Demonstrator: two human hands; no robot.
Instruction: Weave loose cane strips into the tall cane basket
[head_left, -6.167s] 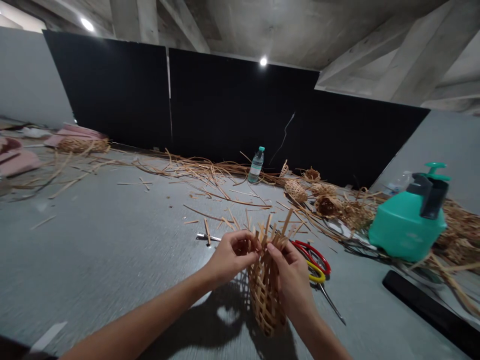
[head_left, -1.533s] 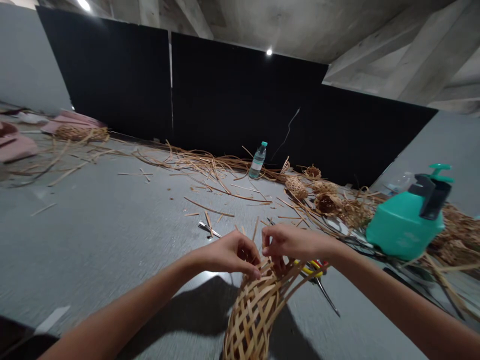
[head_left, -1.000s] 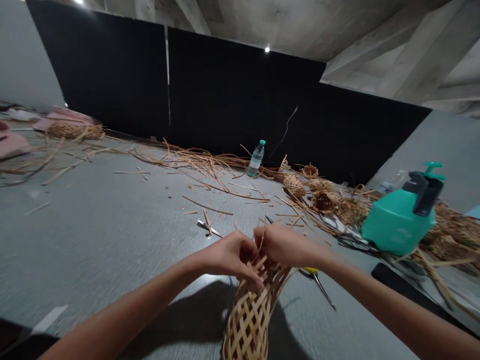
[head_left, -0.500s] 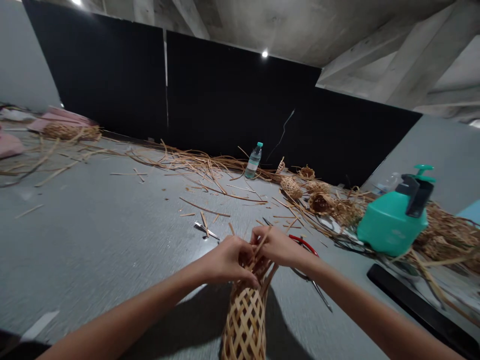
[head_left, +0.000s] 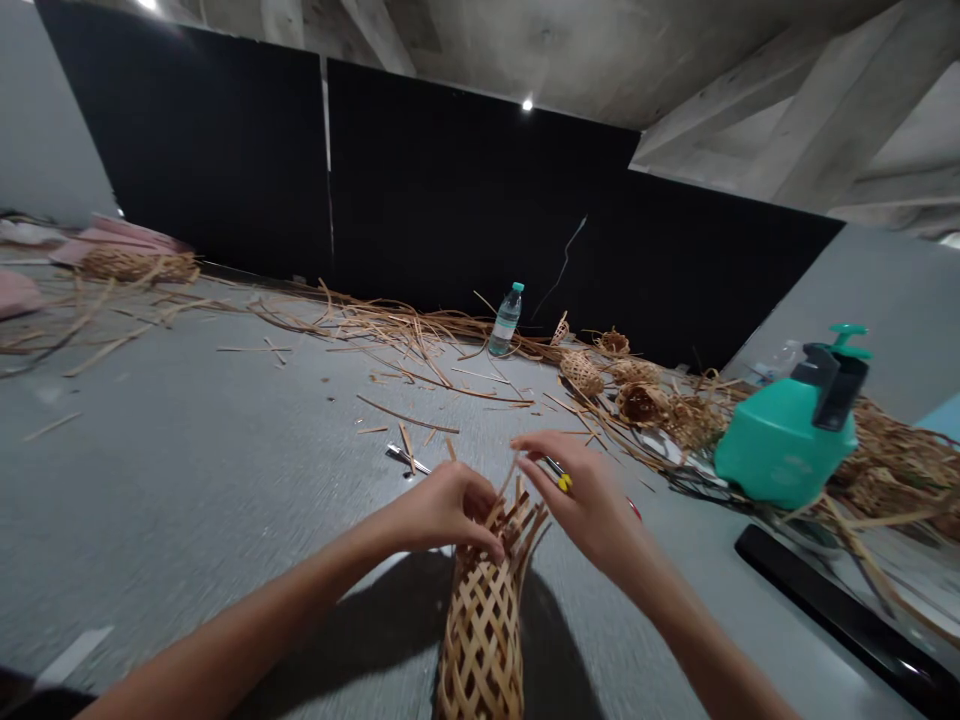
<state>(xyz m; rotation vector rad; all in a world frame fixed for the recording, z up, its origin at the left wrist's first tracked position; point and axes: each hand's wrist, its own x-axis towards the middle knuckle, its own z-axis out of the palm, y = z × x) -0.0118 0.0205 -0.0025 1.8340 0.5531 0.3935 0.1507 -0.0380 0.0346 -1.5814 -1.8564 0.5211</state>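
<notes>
Your left hand [head_left: 442, 512] has its fingers closed on the strip-fringed end of the woven basket [head_left: 481, 635], low in the centre of view. Your right hand [head_left: 589, 497] pinches one thin strip [head_left: 511, 472] between narrowed fingers above it.

Clock centred on the near basket [head_left: 481, 640] (qty 1). Hands: 2, left hand [head_left: 446, 510] at 11, right hand [head_left: 589, 495] at 1–2. Metal tool [head_left: 409, 459]: 1 at 11. Labelled bottle [head_left: 504, 326]: 1 at 12. Small baskets [head_left: 581, 373]: 4+ at 1. Sprayer [head_left: 784, 448]: 1 at 2. Black bar [head_left: 840, 615]: 1 at 3. Loose strips [head_left: 405, 416]: too many to count.
</notes>
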